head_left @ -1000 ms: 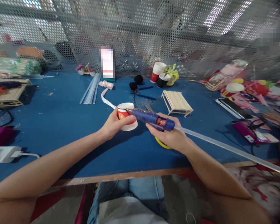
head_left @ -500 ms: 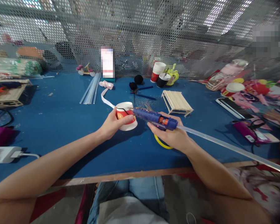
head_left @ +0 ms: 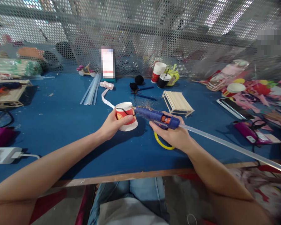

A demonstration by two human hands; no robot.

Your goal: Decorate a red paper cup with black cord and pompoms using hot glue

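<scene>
My left hand [head_left: 112, 125] is closed around a red and white paper cup [head_left: 129, 125], held upside down with its wide rim low. A thin black cord [head_left: 123, 110] runs across the cup's side. My right hand [head_left: 174, 132] grips a blue glue gun [head_left: 152, 114], its nozzle pointing left at the cup's upper right side; whether it touches cannot be made out. A long clear glue stick [head_left: 224, 144] sticks out of the gun's back. Beneath my right hand lies a yellow ring [head_left: 162, 143], partly covered. A white ribbon [head_left: 105, 97] lies behind the cup.
Loose glue sticks [head_left: 91, 90] lie back left near a phone [head_left: 107, 64] on a stand. Blue-handled pliers [head_left: 144, 95], black pompoms [head_left: 139, 80] and a small wooden stick bench [head_left: 178, 102] are behind my hands. Another person's hand [head_left: 277, 118] rests far right. A perforated metal screen [head_left: 135, 37] closes the back.
The glue gun has shifted slightly to the right, its nozzle drawing back along the cup's upper side. The cup has tilted a little in my left hand.
</scene>
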